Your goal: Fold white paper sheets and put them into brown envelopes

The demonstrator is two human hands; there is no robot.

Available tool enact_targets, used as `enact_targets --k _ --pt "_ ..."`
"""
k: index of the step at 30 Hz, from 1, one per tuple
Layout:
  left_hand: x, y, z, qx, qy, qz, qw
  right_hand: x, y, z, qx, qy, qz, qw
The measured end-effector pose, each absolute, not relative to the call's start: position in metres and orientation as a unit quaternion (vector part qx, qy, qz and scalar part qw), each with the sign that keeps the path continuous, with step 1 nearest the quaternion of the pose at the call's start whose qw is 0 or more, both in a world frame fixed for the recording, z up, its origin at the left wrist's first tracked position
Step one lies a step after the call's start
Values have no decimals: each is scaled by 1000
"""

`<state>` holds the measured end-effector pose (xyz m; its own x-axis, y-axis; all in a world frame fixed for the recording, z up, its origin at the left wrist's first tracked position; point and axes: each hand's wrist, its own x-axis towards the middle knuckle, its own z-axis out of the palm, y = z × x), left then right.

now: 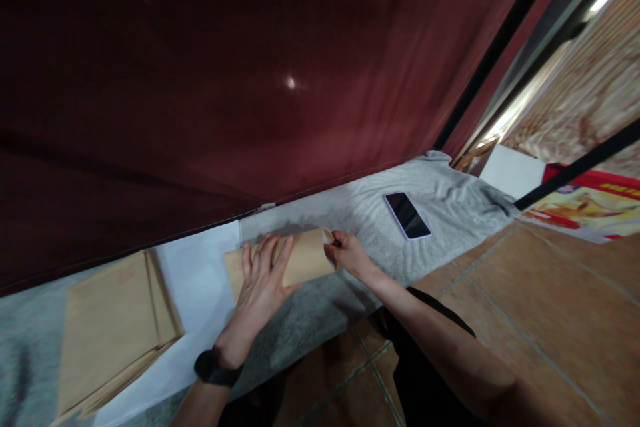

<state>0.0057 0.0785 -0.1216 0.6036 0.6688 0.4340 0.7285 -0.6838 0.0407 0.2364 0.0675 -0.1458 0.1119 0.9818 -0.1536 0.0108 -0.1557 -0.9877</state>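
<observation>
Brown envelope lies just below the middle of the frame, partly on a white sheet and partly on a grey cloth. The left hand rests flat on it with fingers spread wide, a black wristband on its wrist. The right hand pinches the envelope's right end, closed on the edge near its pale flap. A stack of brown envelopes sits at the lower left, well apart. A dark phone lies face up on the cloth, right of centre.
</observation>
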Motion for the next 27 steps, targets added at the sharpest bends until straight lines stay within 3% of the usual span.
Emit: enact_targets --k 27 --pt "5 78 -119 -891 -405 -199 47 235 70 -150 -565 -437 491 498"
